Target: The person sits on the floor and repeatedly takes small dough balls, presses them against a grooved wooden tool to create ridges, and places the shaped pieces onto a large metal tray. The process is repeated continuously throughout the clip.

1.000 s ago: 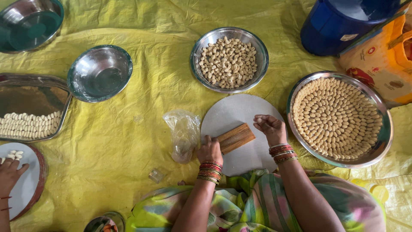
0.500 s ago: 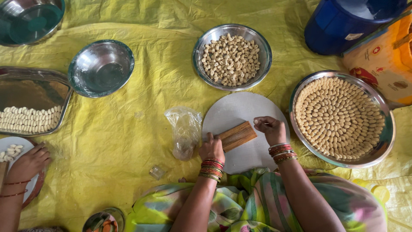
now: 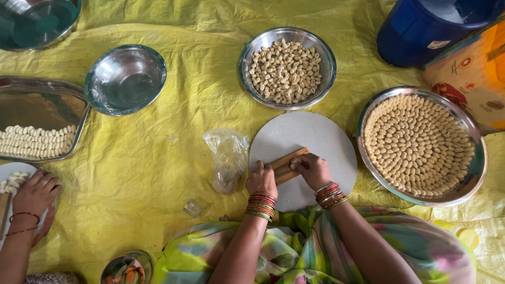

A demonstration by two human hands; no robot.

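Yellow plastic sheet [image 3: 173,105] underlies a round grey board [image 3: 310,137], on which a ridged wooden comb [image 3: 284,164] lies; left hand [image 3: 261,180] pins its near end with fingers closed down, right hand [image 3: 312,169] curled shut over its other end, contents hidden. Steel bowl of loose shaped pieces [image 3: 286,68] beyond, tray of arranged pieces [image 3: 421,144] right, plastic bag [image 3: 227,160] left. Versus earlier frames, right hand has shifted onto the comb; a co-worker's hand [image 3: 36,192] has settled further onto the far-left plate.

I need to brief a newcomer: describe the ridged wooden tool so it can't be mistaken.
Start at the round grey board on the yellow sheet. At its near edge lies the small wooden comb, between the left hand and right hand. It alone is brown, flat and grooved.
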